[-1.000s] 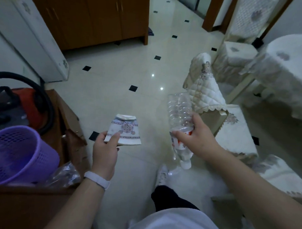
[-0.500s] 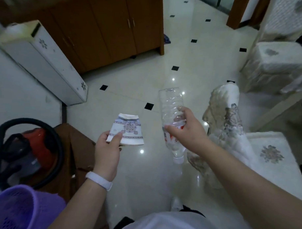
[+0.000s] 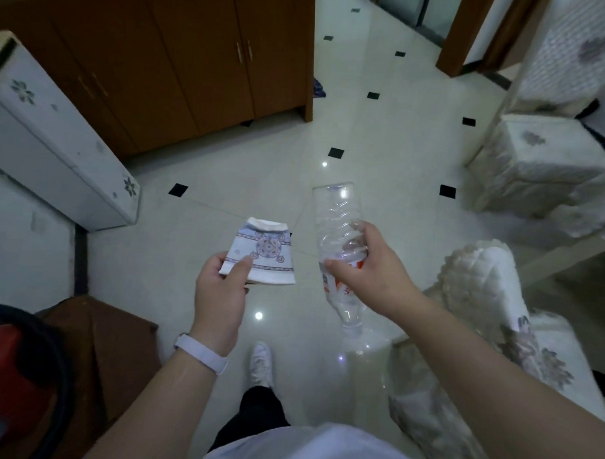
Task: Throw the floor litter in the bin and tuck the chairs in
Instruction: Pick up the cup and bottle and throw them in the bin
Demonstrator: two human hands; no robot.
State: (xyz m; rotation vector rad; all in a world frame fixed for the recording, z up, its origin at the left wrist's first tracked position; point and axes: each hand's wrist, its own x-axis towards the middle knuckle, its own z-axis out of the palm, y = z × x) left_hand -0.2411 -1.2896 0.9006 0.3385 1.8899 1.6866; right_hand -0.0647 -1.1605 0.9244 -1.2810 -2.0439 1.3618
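A clear, ridged plastic bottle (image 3: pixel 335 230), a printed paper cup (image 3: pixel 264 257), glossy floor tiles (image 3: pixel 248 165) and a quilted cloth chair cover (image 3: pixel 481 287) are seen.

Wide head view, forward-down, close over left hand (image 3: pixel 220 291), right hand (image 3: pixel 371 276); floor (image 3: pixel 248 179) probably standing-height below.

One left hand (image 3: pixel 220 295), one right hand (image 3: pixel 371 269); one paper cup (image 3: pixel 262 259); one plastic bottle (image 3: pixel 336 216); two covered chairs (image 3: pixel 477 290) (image 3: pixel 540 158); one wooden cabinet (image 3: pixel 180 53); one red vacuum (image 3: pixel 8 373).
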